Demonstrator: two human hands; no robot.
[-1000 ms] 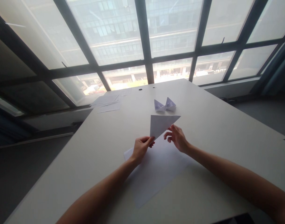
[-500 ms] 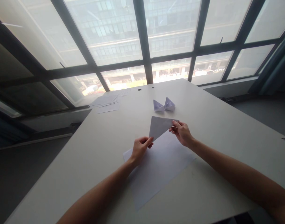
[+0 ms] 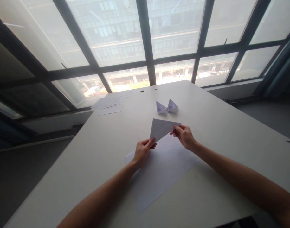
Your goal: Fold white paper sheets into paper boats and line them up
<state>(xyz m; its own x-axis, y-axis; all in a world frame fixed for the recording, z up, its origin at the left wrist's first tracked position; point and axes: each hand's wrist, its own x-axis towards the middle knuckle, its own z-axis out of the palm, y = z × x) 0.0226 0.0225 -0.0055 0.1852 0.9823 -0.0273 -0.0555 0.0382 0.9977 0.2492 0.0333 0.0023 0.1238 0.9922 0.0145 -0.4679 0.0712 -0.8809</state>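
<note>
A folded paper triangle [image 3: 161,129] is held up between both hands above the table. My left hand [image 3: 144,150] pinches its lower left corner, thumb on the near face. At the right corner, my right hand [image 3: 184,135] grips it between thumb and fingers, with the other fingers curled below the edge. Beneath the hands lies a flat white sheet of paper [image 3: 164,174], partly covered by the left hand and forearm. Just beyond the triangle stand two folded paper boats [image 3: 162,108], side by side and close together.
The white table [image 3: 221,136] runs up to a large framed window [image 3: 149,57]. Several loose paper sheets [image 3: 109,104] lie overlapping at the table's far left. A small dark round hole [image 3: 142,91] sits near the far edge. Curtains [image 3: 280,72] hang at the right.
The folded triangle has shifted very slightly to the left, and my right-hand fingers have moved a little along with it. Both hands keep their hold.
</note>
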